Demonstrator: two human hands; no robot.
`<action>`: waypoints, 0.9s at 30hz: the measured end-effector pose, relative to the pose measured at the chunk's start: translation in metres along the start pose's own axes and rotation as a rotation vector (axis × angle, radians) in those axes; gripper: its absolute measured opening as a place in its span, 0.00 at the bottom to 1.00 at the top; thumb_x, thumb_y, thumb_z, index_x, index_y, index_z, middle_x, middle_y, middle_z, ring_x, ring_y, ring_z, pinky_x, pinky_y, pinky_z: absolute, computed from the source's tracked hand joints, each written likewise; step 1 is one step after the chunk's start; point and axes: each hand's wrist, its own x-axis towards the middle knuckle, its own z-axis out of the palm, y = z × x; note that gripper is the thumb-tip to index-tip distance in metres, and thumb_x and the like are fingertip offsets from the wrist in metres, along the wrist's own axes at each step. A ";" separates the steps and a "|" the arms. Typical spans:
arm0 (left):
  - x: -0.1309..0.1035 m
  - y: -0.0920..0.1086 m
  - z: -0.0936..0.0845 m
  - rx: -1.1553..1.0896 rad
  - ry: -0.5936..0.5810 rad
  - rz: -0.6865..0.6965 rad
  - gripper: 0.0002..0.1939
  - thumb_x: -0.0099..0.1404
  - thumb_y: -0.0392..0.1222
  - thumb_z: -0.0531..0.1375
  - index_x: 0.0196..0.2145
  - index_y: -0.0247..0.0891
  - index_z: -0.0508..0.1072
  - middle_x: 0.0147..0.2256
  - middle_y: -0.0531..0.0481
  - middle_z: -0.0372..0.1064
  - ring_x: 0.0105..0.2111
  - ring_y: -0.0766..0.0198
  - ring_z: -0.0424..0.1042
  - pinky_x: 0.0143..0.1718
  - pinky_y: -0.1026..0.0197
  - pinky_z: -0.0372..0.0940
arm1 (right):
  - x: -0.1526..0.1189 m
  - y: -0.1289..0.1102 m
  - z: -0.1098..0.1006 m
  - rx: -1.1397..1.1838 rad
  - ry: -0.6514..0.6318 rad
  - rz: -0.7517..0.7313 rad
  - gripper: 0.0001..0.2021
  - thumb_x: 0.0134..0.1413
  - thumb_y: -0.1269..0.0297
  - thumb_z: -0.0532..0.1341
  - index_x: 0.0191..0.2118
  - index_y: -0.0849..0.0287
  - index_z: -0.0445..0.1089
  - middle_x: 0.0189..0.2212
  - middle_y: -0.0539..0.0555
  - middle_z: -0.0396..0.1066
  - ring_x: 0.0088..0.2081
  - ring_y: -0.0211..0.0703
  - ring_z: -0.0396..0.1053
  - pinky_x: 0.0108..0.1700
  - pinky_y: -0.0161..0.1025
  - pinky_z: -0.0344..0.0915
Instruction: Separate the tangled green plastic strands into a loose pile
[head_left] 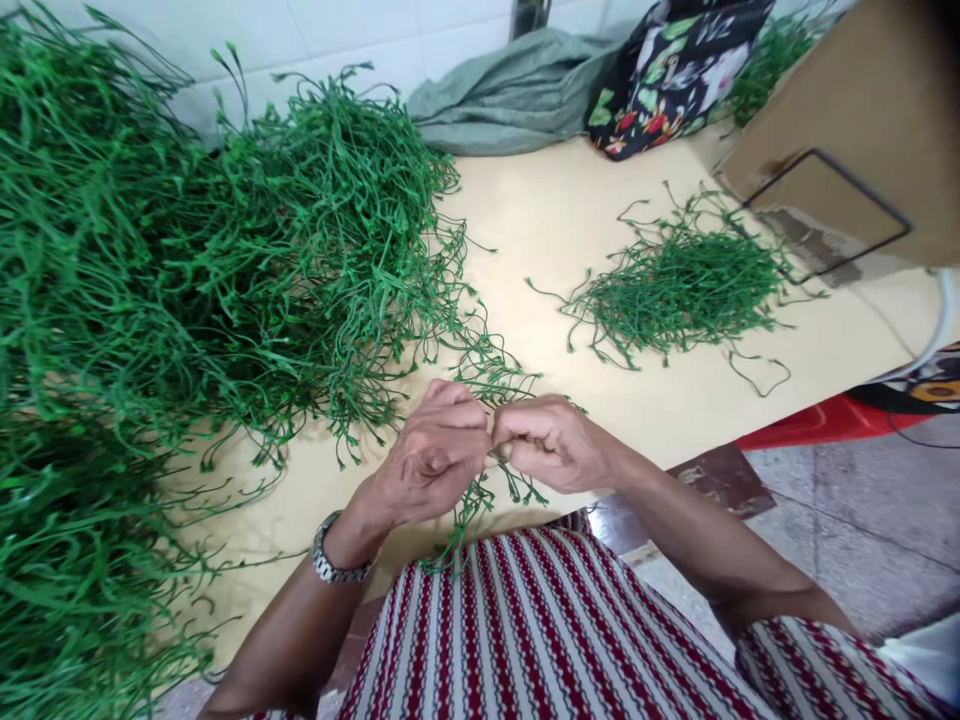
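Observation:
My left hand (pixel 439 450) and my right hand (pixel 555 442) meet over the front edge of the table, their closed fingertips almost touching. Thin green stems (pixel 472 505) with small bud-like tips hang out below the left fingers, which seem closed around them. The right hand's thumb and fingers pinch at the same spot; what is between them is too small and hidden to make out. More stems (pixel 491 365) lie on the table just beyond my knuckles. A large tangled heap of the same green stems (pixel 247 260) spreads to the left of my hands.
A smaller pile of green stems (pixel 686 285) lies on the pale table (pixel 555 200) at right, beside a cardboard box (pixel 847 130) with a dark wire frame (pixel 907 225). At the back wall rest a grey-green cloth (pixel 517 95) and a flowered black bag (pixel 667 85).

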 end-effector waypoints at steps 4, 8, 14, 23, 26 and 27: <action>-0.004 -0.001 0.000 -0.084 0.136 0.030 0.10 0.61 0.32 0.52 0.24 0.35 0.69 0.23 0.50 0.63 0.30 0.63 0.59 0.35 0.54 0.56 | -0.004 0.004 0.007 0.407 0.019 0.192 0.08 0.50 0.73 0.49 0.24 0.62 0.61 0.18 0.47 0.61 0.19 0.30 0.58 0.22 0.29 0.55; -0.009 -0.007 -0.001 -0.072 0.148 0.041 0.05 0.60 0.33 0.55 0.28 0.36 0.70 0.26 0.50 0.62 0.31 0.63 0.60 0.37 0.53 0.57 | -0.008 0.003 0.007 0.398 0.092 0.232 0.08 0.54 0.69 0.50 0.27 0.62 0.63 0.21 0.48 0.61 0.21 0.31 0.58 0.24 0.30 0.55; -0.012 -0.010 0.004 0.099 0.184 0.044 0.03 0.58 0.32 0.56 0.29 0.37 0.67 0.29 0.49 0.62 0.32 0.63 0.61 0.39 0.53 0.60 | -0.007 -0.004 0.016 0.236 0.206 0.268 0.09 0.60 0.65 0.48 0.31 0.61 0.60 0.24 0.47 0.56 0.25 0.31 0.54 0.27 0.29 0.54; -0.012 -0.011 0.008 0.202 0.199 0.024 0.06 0.58 0.30 0.56 0.34 0.37 0.65 0.30 0.48 0.65 0.34 0.61 0.63 0.38 0.53 0.62 | -0.010 0.001 0.027 0.474 0.260 0.417 0.12 0.57 0.58 0.54 0.34 0.62 0.64 0.21 0.46 0.55 0.22 0.30 0.50 0.22 0.29 0.48; -0.009 -0.010 0.008 0.182 0.182 0.038 0.08 0.58 0.28 0.56 0.35 0.37 0.65 0.31 0.48 0.63 0.35 0.61 0.62 0.37 0.54 0.62 | -0.010 0.001 0.024 0.550 0.258 0.440 0.14 0.54 0.55 0.56 0.33 0.64 0.67 0.19 0.44 0.52 0.20 0.29 0.46 0.21 0.30 0.43; -0.009 -0.009 0.007 0.162 0.169 0.041 0.08 0.58 0.28 0.56 0.35 0.37 0.64 0.30 0.48 0.63 0.35 0.62 0.62 0.37 0.55 0.62 | -0.011 0.002 0.023 0.568 0.262 0.443 0.15 0.53 0.54 0.57 0.32 0.64 0.67 0.19 0.44 0.52 0.20 0.29 0.47 0.21 0.30 0.44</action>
